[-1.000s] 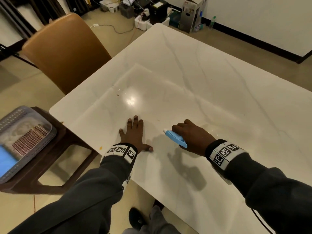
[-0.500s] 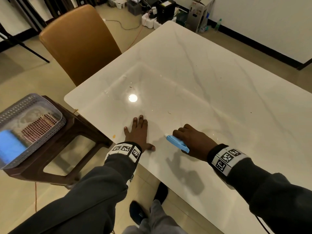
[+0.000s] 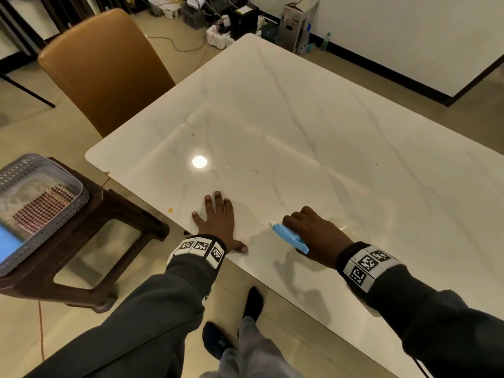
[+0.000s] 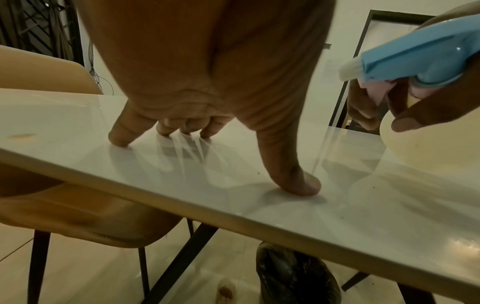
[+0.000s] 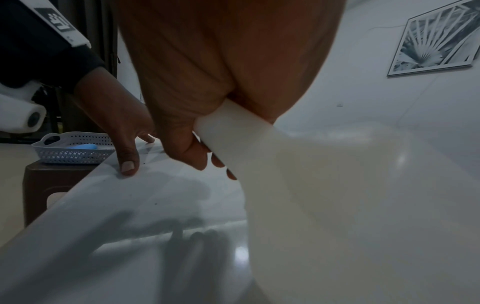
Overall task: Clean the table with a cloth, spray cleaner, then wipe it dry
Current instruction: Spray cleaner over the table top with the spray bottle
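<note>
My right hand (image 3: 311,230) grips a spray bottle (image 3: 289,237) with a blue trigger head (image 4: 420,59) and a cream body (image 5: 324,185), upright just above the white marble table (image 3: 300,118) near its front edge, nozzle pointing left. My left hand (image 3: 218,219) lies flat on the table beside it, fingers spread, fingertips (image 4: 119,139) and thumb (image 5: 127,162) pressing the surface. A checked cloth (image 3: 41,211) lies in the grey basket (image 3: 73,203) on the brown stool to the left. Small crumbs and an orange spot (image 3: 170,210) dot the tabletop.
A tan chair (image 3: 109,66) stands at the table's left end. The brown stool (image 3: 109,227) sits by the near-left corner. Boxes, cables and a bottle clutter the floor by the far wall (image 3: 245,20). A black-lined bin (image 4: 296,275) stands under the table.
The view has shifted, so table and stool sit further right in frame. Both hands stay in the same places on the table, the right still holding the bottle.
</note>
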